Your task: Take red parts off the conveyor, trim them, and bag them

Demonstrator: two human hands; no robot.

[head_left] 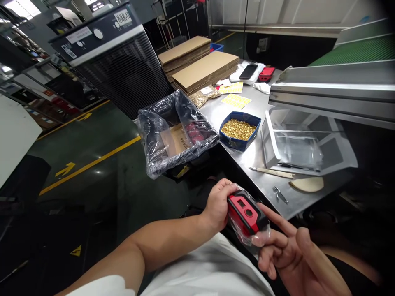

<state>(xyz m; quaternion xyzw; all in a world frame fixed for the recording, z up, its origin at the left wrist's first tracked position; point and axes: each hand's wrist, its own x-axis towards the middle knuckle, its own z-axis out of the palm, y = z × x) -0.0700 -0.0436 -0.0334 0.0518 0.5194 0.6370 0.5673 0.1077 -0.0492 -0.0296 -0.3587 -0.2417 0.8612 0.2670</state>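
A red-and-black handheld device (246,211) with a small rectangular window and a round dark spot sits in a thin clear plastic bag (243,237). My left hand (218,204) is closed around its left end, thumb on top. At the device's right end is my right hand (291,253), palm up, its index finger stretched along the side. The middle finger rests against the bag's lower edge, while the thumb stands apart. The device is held in front of my body, beside the metal table's (279,199) near edge.
On the table are a blue bin of gold-coloured small parts (239,129), a white basket with clear bags (271,152), nail clippers (280,195), yellow label sheets (236,101) and stacked cardboard (206,70). A plastic-lined crate (154,160) stands left, below a green conveyor (358,53) at far right.
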